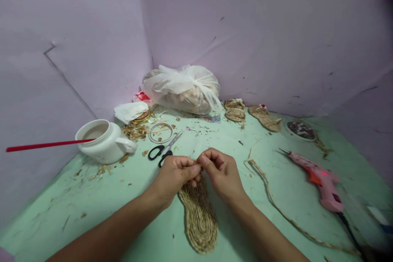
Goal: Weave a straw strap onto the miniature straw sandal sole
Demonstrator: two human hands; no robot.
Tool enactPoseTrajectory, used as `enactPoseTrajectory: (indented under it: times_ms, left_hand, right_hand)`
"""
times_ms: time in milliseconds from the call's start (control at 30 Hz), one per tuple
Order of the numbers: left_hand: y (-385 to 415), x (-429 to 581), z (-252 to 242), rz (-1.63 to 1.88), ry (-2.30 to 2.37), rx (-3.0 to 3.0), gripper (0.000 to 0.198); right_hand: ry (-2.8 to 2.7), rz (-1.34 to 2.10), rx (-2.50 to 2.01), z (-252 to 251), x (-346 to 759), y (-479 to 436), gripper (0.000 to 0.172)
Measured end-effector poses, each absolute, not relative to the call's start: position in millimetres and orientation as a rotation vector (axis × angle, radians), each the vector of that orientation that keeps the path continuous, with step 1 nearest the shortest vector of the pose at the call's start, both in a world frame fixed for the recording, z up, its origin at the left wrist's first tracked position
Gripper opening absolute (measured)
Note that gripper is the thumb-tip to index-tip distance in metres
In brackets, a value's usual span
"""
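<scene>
A coiled straw shoe sole point(201, 217) lies lengthwise in front of me, its rounded near end free on the table. My left hand point(179, 174) is closed at the sole's far end, thumb and fingers pinching it. Right beside it, my right hand point(219, 170) pinches at the same end, thumb against forefinger, and the fingertips of both hands nearly meet. Exactly what the right fingertips grip is too small to make out. Just beyond my left hand lie black-handled scissors point(164, 149), partly covered by it.
At left stands a white mug-like pot point(106, 151) with a red stick point(49, 144). A tape ring point(161, 132) and a tied plastic bag point(184, 90) lie further back. On the right are a braided straw cord point(276, 204), a pink glue gun point(319, 180) and a finished-looking straw sole point(264, 118).
</scene>
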State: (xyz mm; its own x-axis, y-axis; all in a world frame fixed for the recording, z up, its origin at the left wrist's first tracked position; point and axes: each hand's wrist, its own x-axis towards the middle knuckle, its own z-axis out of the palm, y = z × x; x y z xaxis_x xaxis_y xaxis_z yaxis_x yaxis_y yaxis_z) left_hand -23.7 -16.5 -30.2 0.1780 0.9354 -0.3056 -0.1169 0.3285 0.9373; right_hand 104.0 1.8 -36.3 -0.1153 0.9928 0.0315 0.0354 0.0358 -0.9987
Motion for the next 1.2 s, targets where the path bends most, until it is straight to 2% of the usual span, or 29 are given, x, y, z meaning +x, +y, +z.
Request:
enactPoseTrajectory:
  times_ms: [200, 300, 633, 767, 867, 1000, 1200]
  left_hand:
    - [-14.4, -26.9, -34.2, 1.005, 1.160, 0.889, 0.019]
    - [-13.2, -29.5, -35.3, 1.068, 1.203, 0.859, 0.015]
    - [-16.9, -16.1, -30.9, 1.124, 1.352, 0.813, 0.014]
    - [-19.3, -14.6, -27.8, 1.162, 1.437, 0.963, 0.015]
    - [-20.5, -18.4, -25.4, 1.080, 1.328, 1.050, 0.018]
    - [-20.3, -23.3, -26.0, 0.963, 1.178, 1.122, 0.028]
    - [-17.3, -23.5, -36.1, 0.979, 1.195, 1.030, 0.021]
  right_hand:
    - [-1.232, 1.395, -1.133, -40.6, 103.2, 4.4, 0.021]
    - [-1.166, 1.384, -1.168, -41.0, 109.8, 9.7, 0.033]
    - [-1.463, 1.156, -1.350, -20.8, 113.1, -1.4, 0.014]
    - [-1.365, 1.306, -1.255, -28.5, 117.8, 0.8, 0.015]
    - [-1.298, 1.452, -1.153, -35.8, 121.7, 5.0, 0.015]
    - [-1.342, 1.496, -1.072, -38.0, 123.4, 6.7, 0.015]
    - [-1.097, 1.475, -1.141, -49.1, 127.6, -1.9, 0.023]
